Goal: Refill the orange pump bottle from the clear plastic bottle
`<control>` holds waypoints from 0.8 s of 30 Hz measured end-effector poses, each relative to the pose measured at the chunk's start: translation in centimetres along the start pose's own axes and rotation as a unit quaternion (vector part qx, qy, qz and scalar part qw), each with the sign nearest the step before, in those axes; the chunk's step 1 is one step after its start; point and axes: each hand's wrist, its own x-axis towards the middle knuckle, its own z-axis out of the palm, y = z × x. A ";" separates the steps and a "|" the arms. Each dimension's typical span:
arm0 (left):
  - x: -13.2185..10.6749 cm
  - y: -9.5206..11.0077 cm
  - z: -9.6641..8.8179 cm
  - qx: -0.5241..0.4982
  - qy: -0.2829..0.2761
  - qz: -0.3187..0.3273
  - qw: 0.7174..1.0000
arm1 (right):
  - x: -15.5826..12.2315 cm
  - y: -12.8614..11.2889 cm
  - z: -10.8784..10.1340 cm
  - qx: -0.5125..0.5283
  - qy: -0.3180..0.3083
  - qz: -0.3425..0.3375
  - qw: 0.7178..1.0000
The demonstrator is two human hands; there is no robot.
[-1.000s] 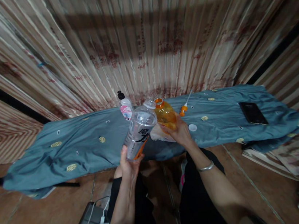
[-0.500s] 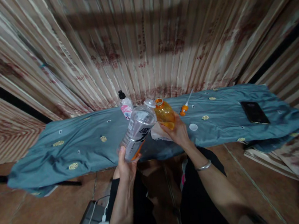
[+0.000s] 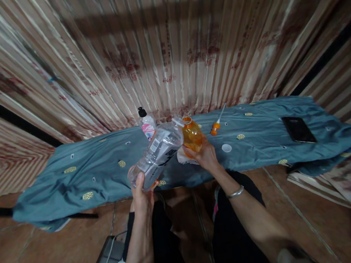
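Note:
My left hand (image 3: 143, 196) is wrapped round the lower end of a large clear plastic bottle (image 3: 157, 154) with a grey label. The bottle is tilted, its neck pointing up to the right beside the mouth of an orange see-through bottle (image 3: 192, 134). Whether liquid passes between them I cannot tell. My right hand (image 3: 206, 155) grips the orange bottle, which stands open at the top. Below it lies a crumpled white tissue or cloth (image 3: 184, 156). An orange spray or pump head with a thin tube (image 3: 215, 128) rests on the cloth to the right.
Behind the clear bottle stands a pump bottle with a black top and pink label (image 3: 147, 125). A white disc (image 3: 226, 148) and a black phone (image 3: 298, 129) lie on the blue-green cloth (image 3: 261, 146). Striped curtains (image 3: 165, 55) hang close behind and at both sides.
The clear bottle has tipped further towards horizontal, its base swinging left with my left hand. My right hand and the orange bottle have barely moved.

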 end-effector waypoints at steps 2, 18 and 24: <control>0.0 -0.1 -0.2 0.003 -0.001 0.004 1.000 | 0.0 0.0 -0.1 -0.007 -0.008 0.007 1.000; -0.5 0.9 0.3 0.023 -0.022 0.015 0.999 | 0.5 0.5 -0.5 0.014 -0.027 -0.008 1.000; -0.1 1.1 0.8 0.010 -0.011 0.013 1.000 | 0.9 0.5 -0.5 0.012 -0.041 0.007 0.999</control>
